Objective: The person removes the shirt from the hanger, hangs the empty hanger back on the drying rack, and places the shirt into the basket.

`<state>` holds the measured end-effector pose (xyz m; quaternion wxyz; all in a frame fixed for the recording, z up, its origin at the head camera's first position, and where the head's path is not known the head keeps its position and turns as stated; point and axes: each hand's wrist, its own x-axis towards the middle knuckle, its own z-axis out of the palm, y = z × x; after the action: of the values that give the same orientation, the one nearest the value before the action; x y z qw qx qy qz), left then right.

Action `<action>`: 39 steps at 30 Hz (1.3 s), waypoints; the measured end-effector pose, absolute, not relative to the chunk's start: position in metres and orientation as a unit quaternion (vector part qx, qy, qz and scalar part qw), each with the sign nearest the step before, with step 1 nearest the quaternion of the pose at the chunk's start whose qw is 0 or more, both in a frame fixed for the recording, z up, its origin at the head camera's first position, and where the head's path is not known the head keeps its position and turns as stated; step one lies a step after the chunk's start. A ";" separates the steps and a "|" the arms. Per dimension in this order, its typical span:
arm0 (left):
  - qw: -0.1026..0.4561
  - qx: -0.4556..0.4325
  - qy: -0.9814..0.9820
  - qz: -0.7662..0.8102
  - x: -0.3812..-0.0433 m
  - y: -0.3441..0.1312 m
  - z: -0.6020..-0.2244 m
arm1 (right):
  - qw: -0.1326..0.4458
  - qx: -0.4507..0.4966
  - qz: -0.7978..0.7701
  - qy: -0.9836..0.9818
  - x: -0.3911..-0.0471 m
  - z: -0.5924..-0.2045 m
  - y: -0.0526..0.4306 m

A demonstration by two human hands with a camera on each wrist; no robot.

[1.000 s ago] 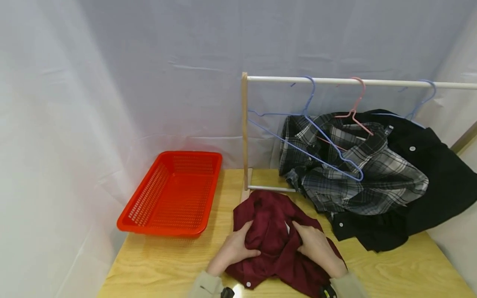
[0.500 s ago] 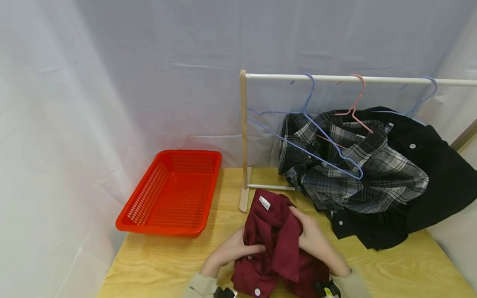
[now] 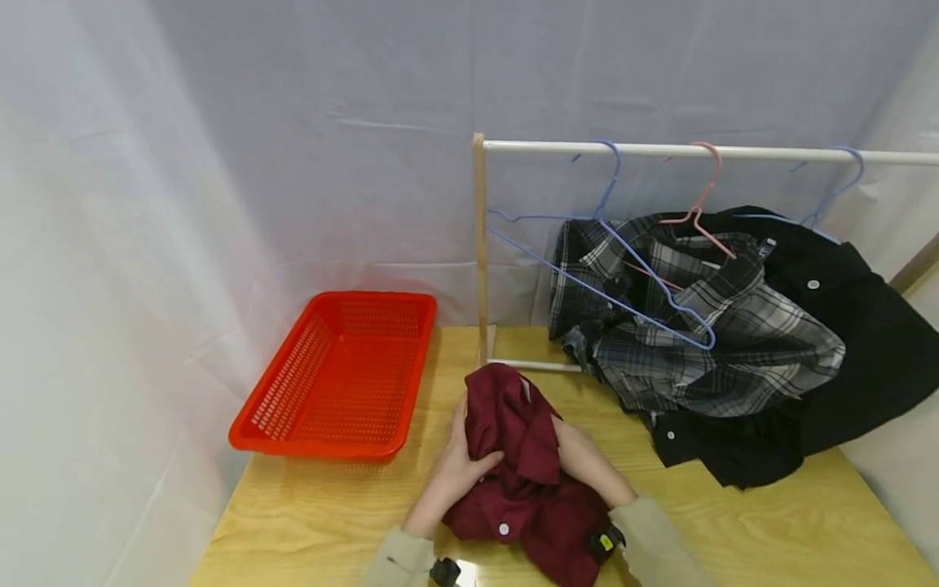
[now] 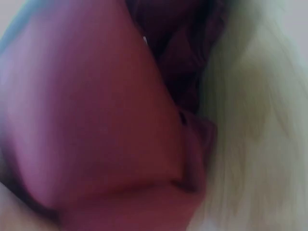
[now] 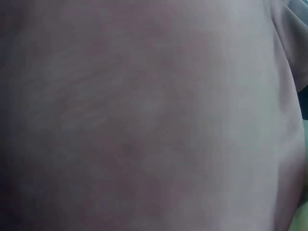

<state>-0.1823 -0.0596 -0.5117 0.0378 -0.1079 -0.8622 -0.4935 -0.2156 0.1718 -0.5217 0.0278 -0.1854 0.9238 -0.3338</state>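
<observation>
A bunched maroon shirt (image 3: 513, 481) with white buttons is held up between both hands at the front of the wooden table, its collar end toward the rack. My left hand (image 3: 458, 469) grips its left side, thumb lying across the front of the cloth. On the other side my right hand (image 3: 583, 461) holds the shirt near the collar flap, and the fabric hides its fingertips. Maroon cloth (image 4: 106, 110) fills much of the left wrist view. In the right wrist view, blurred fabric (image 5: 144, 115) covers nearly everything.
A red plastic basket (image 3: 352, 391) stands to the left. Behind the shirt is a rack with a white rail (image 3: 645, 150), bearing a bare blue hanger (image 3: 607, 214), a pink hanger (image 3: 697, 210) with a plaid shirt (image 3: 704, 342) and another blue hanger with a black garment (image 3: 866, 359).
Both hands have lifted and gathered the maroon shirt from lying spread on the table. Since half a second ago the shirt has shifted slightly left, and its white collar label has turned mostly out of sight.
</observation>
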 end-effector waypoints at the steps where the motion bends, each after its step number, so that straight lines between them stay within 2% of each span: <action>1: 0.063 -0.111 -0.866 -0.483 -0.182 -0.060 -0.513 | 0.029 -0.181 -0.332 0.925 -0.217 -0.523 0.170; 4: 0.109 -0.125 -0.884 -0.438 -0.180 -0.061 -0.513 | 0.025 -0.168 -0.327 0.930 -0.219 -0.522 0.169; 7: 0.110 -0.155 -0.881 -0.434 -0.178 -0.066 -0.508 | 0.025 -0.178 -0.328 0.927 -0.217 -0.520 0.172; 12: 0.047 -0.154 -0.875 -0.456 -0.171 -0.076 -0.504 | 0.045 -0.229 -0.350 0.907 -0.212 -0.513 0.190; 18: -0.011 -0.075 -0.880 -0.468 -0.162 -0.092 -0.510 | 0.026 -0.265 -0.363 0.893 -0.206 -0.510 0.221; 21: -0.039 -0.052 -0.875 -0.480 -0.157 -0.100 -0.512 | 0.047 -0.269 -0.368 0.889 -0.202 -0.515 0.232; 25: -0.081 -0.081 -0.858 -0.501 -0.154 -0.110 -0.517 | 0.118 -0.276 -0.374 0.878 -0.197 -0.522 0.236; 28: -0.129 -0.144 -0.835 -0.515 -0.155 -0.113 -0.519 | 0.140 -0.279 -0.363 0.878 -0.195 -0.525 0.232; 31: -0.161 -0.197 -0.816 -0.519 -0.157 -0.111 -0.521 | 0.113 -0.289 -0.346 0.885 -0.193 -0.528 0.220; 33: -0.157 -0.217 -0.812 -0.518 -0.159 -0.106 -0.523 | 0.085 -0.301 -0.341 0.887 -0.192 -0.531 0.209; 39: -0.085 -0.228 -0.814 -0.527 -0.162 -0.086 -0.526 | -0.009 -0.326 -0.331 0.885 -0.180 -0.536 0.180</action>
<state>-0.1625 -0.0859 -0.5258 -0.0850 -0.2283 -0.8143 -0.5269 -0.1796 0.1799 -0.5362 -0.0092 -0.3256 0.8854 -0.3315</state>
